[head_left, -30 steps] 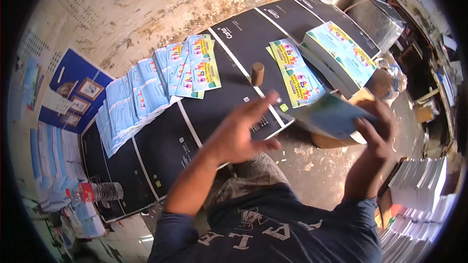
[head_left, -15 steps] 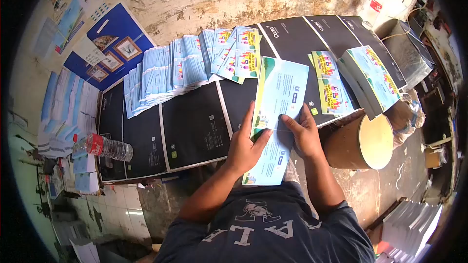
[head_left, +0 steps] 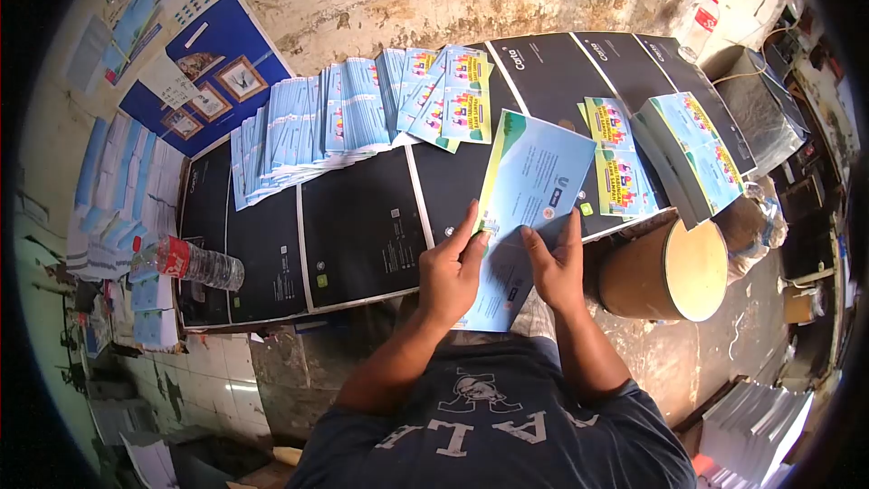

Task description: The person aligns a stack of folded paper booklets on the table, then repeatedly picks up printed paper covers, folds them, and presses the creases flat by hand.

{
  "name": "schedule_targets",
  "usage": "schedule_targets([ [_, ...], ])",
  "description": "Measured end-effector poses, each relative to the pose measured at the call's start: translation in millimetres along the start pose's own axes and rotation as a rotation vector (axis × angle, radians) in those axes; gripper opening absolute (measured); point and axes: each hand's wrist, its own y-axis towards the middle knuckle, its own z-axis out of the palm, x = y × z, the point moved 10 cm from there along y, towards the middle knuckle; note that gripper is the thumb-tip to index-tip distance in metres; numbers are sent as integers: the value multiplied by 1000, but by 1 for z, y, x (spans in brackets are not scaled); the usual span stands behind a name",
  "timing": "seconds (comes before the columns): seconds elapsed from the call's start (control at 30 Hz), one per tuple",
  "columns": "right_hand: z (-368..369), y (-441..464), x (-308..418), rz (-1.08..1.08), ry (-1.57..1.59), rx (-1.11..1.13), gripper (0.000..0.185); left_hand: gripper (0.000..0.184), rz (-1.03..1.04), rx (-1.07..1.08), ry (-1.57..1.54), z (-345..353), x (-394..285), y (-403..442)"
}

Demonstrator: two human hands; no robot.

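Note:
A light blue printed sheet (head_left: 541, 167) with a green and yellow edge is held between my two hands, above the table's front edge. My left hand (head_left: 450, 276) pinches its left side, and my right hand (head_left: 556, 263) grips its right side with the thumb on top. The sheet's lower part slopes down toward my lap. Right of it on the black table (head_left: 358, 226) lie a few yellow and blue printed sheets (head_left: 618, 163), beside a tall stack of similar sheets (head_left: 695, 149). A long overlapping row of blue folded sheets (head_left: 312, 122) lies at the back left.
A plastic bottle with a red label (head_left: 201, 264) lies at the table's left end. A round brown drum (head_left: 647, 272) stands by the right front edge. Paper stacks (head_left: 756, 426) are at the lower right. Another bottle (head_left: 701, 25) stands at the back right.
My left hand, empty a second ago, now holds the sheet along with my right hand. The sheet has come from the right to the middle, and since half a second ago its lower part tilts downward.

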Motion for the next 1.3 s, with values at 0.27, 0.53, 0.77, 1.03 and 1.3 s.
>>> schedule_targets([
  [0.27,-39,28,41,-125,-18,-121,82,43,170,9,-10,-19,-12,-6],
  [0.53,-9,66,85,-7,-549,432,36,42,247,171,20,-16,-14,-22],
  [0.77,-10,65,82,44,-502,399,27,44,246,205,91,-16,-15,-29],
  [1.03,-12,65,86,48,-490,390,25,44,228,222,44,-15,-18,-31],
  [1.3,-9,65,92,20,-483,397,25,41,133,249,-72,-13,-9,-33],
])
